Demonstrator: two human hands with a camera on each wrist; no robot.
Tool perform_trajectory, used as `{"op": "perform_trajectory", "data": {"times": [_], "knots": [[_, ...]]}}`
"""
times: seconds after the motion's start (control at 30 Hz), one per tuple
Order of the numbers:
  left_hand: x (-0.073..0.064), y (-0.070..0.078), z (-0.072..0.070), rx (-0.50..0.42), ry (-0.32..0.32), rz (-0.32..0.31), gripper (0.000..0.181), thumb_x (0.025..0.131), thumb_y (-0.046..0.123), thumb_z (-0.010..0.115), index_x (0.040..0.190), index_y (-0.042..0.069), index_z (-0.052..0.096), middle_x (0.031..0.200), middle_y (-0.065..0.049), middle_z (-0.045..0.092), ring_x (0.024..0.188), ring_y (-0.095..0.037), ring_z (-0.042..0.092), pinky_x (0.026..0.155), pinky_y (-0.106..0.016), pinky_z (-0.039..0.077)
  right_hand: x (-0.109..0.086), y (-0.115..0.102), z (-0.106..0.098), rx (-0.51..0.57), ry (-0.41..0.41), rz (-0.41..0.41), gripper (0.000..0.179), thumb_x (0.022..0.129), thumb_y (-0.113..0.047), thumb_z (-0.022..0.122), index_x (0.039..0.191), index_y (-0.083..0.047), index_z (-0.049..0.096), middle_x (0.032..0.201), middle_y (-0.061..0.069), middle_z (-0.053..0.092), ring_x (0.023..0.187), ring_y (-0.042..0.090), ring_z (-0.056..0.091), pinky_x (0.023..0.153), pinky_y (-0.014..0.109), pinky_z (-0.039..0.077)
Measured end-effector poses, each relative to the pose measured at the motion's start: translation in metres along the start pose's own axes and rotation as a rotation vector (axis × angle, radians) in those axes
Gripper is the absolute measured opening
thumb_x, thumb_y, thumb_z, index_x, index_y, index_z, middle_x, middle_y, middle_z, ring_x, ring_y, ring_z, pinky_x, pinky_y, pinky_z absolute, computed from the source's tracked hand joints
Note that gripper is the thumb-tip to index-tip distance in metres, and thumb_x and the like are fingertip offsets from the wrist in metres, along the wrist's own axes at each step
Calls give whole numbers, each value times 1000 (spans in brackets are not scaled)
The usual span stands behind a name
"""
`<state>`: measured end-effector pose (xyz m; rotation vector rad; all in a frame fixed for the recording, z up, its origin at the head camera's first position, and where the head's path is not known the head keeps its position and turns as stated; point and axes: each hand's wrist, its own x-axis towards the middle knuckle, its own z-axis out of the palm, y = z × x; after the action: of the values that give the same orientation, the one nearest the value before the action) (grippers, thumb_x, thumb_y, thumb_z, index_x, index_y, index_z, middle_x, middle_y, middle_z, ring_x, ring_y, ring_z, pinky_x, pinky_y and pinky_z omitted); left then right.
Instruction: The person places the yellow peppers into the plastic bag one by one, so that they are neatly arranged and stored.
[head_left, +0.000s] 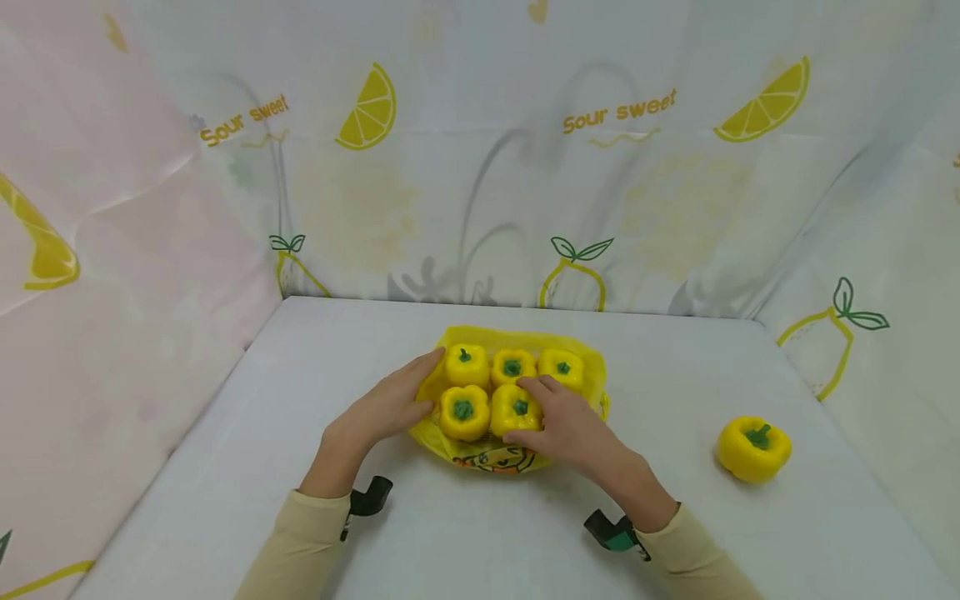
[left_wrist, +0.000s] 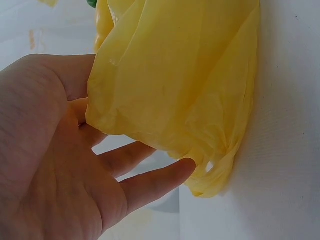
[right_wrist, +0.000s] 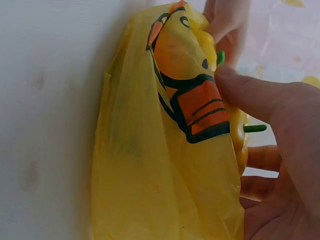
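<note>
A yellow plastic bag [head_left: 433, 437] lies on the table with its mouth open, holding several yellow bell peppers with green stems: three behind and two in front. My right hand [head_left: 576, 423] holds the front right bell pepper [head_left: 512, 410], thumb on its near side and fingers over its far side. In the right wrist view, the bag's printed wall [right_wrist: 150, 150] hides most of that grip. At the bag's left side is my left hand [head_left: 392, 402], its fingers spread and extended along the edge. The left wrist view shows its thumb and fingertips partly behind the yellow plastic [left_wrist: 165, 75].
Another yellow bell pepper [head_left: 753, 450] sits alone on the white table [head_left: 480, 533], to the right of the bag. Fabric walls [head_left: 480, 192] printed with lemons stand behind and at both sides. A black wrist mount [head_left: 371, 497] protrudes by the left cuff.
</note>
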<state>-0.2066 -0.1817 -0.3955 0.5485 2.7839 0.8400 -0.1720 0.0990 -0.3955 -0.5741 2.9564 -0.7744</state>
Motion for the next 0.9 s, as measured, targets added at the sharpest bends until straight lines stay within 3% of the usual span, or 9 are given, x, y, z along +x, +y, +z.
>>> {"op": "perform_trajectory", "data": {"times": [0.2,0.43,0.9], "knots": [[1,2,0,-2,-6,-2,75,96,14,54,161,14,16,166,-7,21,154,-30,21,125,-52,20,-2,-1,5,-16,1,2,74,84,-46,75,145,-15,46,134,10,57,108,23,60,99,44,53],[0,1,0,-1,-2,5,75,96,15,55,160,14,16,166,-8,22,154,-31,21,125,-52,20,-2,0,7,-50,35,-18,75,83,-47,76,143,-14,48,126,8,56,93,18,57,89,38,55],[0,0,1,20,0,9,74,96,15,54,160,12,17,166,-9,23,153,-32,22,125,-53,21,-3,2,5,-116,113,-106,61,85,-45,74,134,-15,55,126,7,58,97,21,61,90,40,57]]}}
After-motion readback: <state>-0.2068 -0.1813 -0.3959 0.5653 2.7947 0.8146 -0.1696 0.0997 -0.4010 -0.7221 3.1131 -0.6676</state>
